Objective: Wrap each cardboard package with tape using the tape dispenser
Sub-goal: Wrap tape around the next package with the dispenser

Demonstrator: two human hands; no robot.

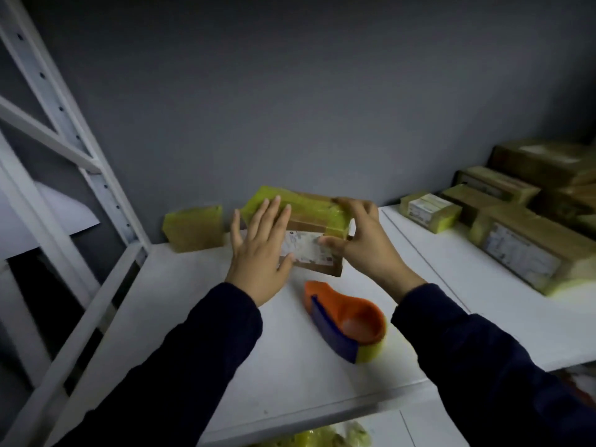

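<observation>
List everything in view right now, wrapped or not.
Centre package: one, brown with yellow-green tape and a white label, back middle of table.
Small package: one, yellow-green taped, against wall, left.
Piled packages: several, brown and yellowish, right of table.
Tape dispenser: one, orange and blue, near side of table.
Table: one, white.
Shelf frame: one, white, far left.
Left hand: flat on centre package.
Right hand: grips centre package's right end.

filmed from one wide-angle camera worn on the head; looked forward and down, close over the white shelf (180,301), with the grey wall (290,91) straight ahead filling the upper half.
</observation>
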